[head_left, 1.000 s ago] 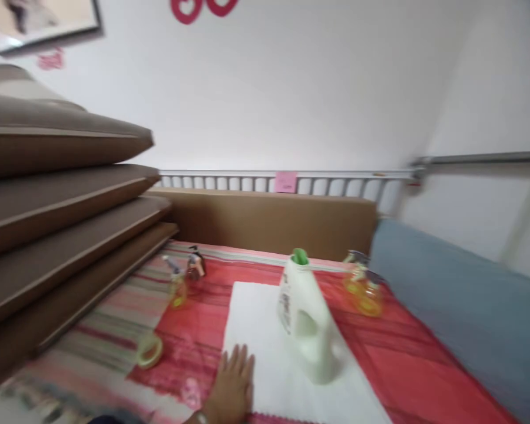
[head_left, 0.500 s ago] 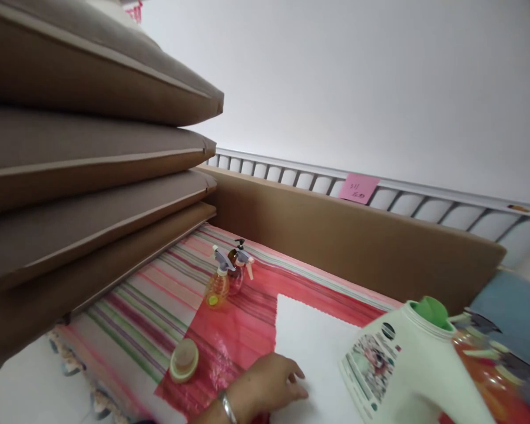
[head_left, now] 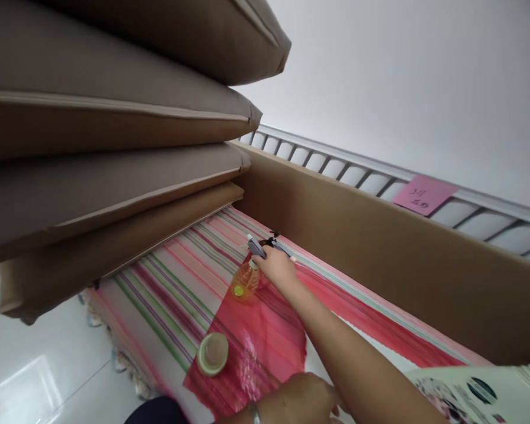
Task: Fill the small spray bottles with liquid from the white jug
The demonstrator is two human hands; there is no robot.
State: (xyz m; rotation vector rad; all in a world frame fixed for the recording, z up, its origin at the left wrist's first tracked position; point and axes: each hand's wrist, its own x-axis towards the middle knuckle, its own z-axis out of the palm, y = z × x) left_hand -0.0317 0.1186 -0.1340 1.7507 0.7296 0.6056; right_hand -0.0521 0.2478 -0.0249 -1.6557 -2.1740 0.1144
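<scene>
My right hand (head_left: 277, 265) reaches far across the bed to the spray bottles, its fingers closed around a grey trigger head. Below that head is a clear, ribbed spray bottle (head_left: 246, 279) with a little yellow liquid. A dark pump bottle (head_left: 272, 237) and a second grey spray head (head_left: 282, 248) stand just behind, partly hidden by the hand. My left hand (head_left: 307, 393), with a silver bangle on the wrist, rests low over a white sheet (head_left: 320, 362). Its fingers are loosely bent, apart and partly covered by my right forearm; nothing shows in them.
A round pale green cap (head_left: 212, 353) lies on the red transparent sheet (head_left: 265, 335) over the striped cloth (head_left: 159, 288). A pale green detergent jug (head_left: 481, 391) is at lower right. Brown cushions (head_left: 115, 176) are stacked at left; a brown panel (head_left: 357, 241) runs along the back.
My right arm has come into view and reached over to the spray bottles. The view has shifted right-to-left, so the jug sits lower and partly out of frame.
</scene>
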